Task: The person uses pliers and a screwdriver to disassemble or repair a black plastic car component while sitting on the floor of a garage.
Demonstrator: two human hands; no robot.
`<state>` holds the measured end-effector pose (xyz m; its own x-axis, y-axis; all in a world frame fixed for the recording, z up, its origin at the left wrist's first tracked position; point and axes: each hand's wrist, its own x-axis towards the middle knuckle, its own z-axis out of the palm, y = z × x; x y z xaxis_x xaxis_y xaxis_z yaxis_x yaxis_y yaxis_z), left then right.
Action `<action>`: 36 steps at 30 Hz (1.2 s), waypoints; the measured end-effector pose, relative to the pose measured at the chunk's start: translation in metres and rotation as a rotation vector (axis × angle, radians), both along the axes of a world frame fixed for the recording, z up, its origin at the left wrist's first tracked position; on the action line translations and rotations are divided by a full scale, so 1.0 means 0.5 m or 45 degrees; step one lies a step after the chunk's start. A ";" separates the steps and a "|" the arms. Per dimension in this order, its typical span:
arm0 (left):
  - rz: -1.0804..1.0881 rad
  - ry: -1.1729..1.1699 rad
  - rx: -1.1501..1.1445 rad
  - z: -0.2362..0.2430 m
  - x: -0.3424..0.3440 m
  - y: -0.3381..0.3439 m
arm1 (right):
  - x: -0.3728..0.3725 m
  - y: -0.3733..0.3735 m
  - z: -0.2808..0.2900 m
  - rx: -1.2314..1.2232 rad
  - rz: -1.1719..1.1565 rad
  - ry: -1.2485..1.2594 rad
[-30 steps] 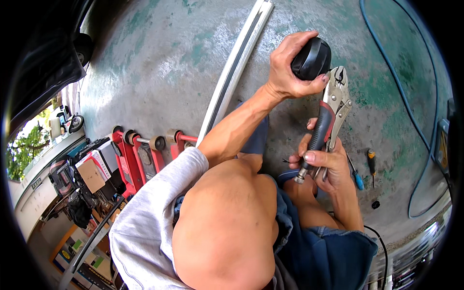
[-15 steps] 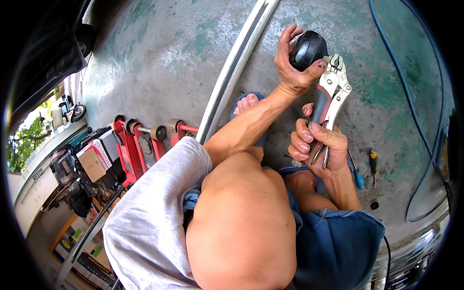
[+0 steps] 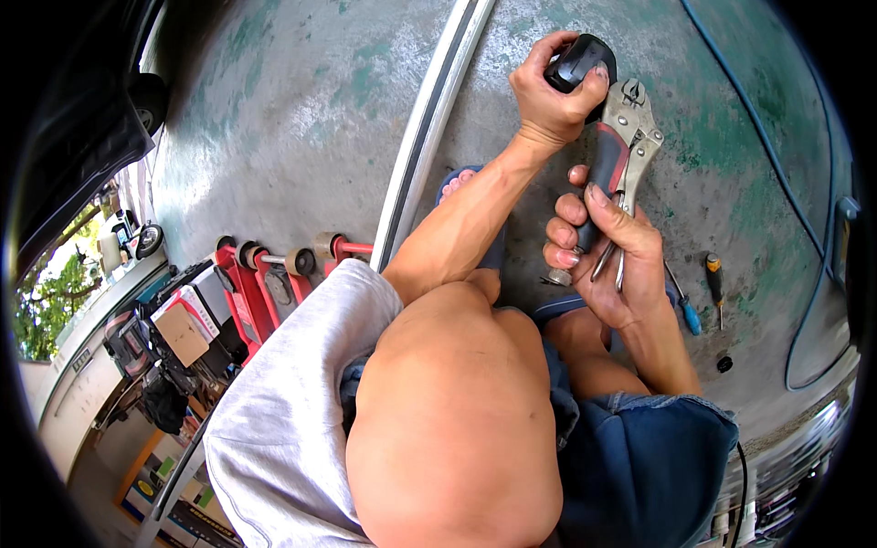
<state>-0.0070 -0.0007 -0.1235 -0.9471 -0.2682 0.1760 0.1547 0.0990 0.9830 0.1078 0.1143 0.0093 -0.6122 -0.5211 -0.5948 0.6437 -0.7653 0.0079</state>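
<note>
My left hand point(image 3: 553, 105) is closed round a rounded, glossy black part point(image 3: 581, 62), its thumb pressed on the near side. What kind of part it is, I cannot tell. Just to its right, my right hand point(image 3: 626, 247) grips a pair of locking pliers point(image 3: 630, 128) by the lower handles. Their silver jaws point away from me, close to the black part; whether they touch is hard to make out. One handle has a grey and red grip. Beside my right wrist, a blue-handled screwdriver point(image 3: 689, 318) and a yellow-and-black screwdriver point(image 3: 713, 279) lie on the floor.
A long pale strip with a dark groove point(image 3: 429, 128) runs past my left arm. Red floor jacks point(image 3: 245, 297) stand at left, near boxes point(image 3: 185, 320). A blue hose point(image 3: 763, 137) curves along the right. A small black cap point(image 3: 724, 364) lies near the screwdrivers.
The fingers of my left hand have wrapped further round the black part, which has tilted. Both hands have moved slightly away from me, and the view has shifted a little.
</note>
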 end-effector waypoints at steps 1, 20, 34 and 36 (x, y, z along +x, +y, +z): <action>-0.014 -0.004 -0.010 0.003 0.003 -0.001 | 0.001 0.005 -0.003 -0.007 -0.008 -0.001; -0.188 -0.066 -0.123 0.001 -0.048 -0.031 | -0.025 0.051 -0.050 -0.063 0.259 0.058; -0.576 -0.317 0.255 0.019 -0.079 -0.090 | -0.023 0.067 -0.064 -0.001 0.445 0.127; -0.604 -0.301 0.183 0.054 -0.078 -0.089 | -0.017 0.077 -0.065 0.003 0.457 0.183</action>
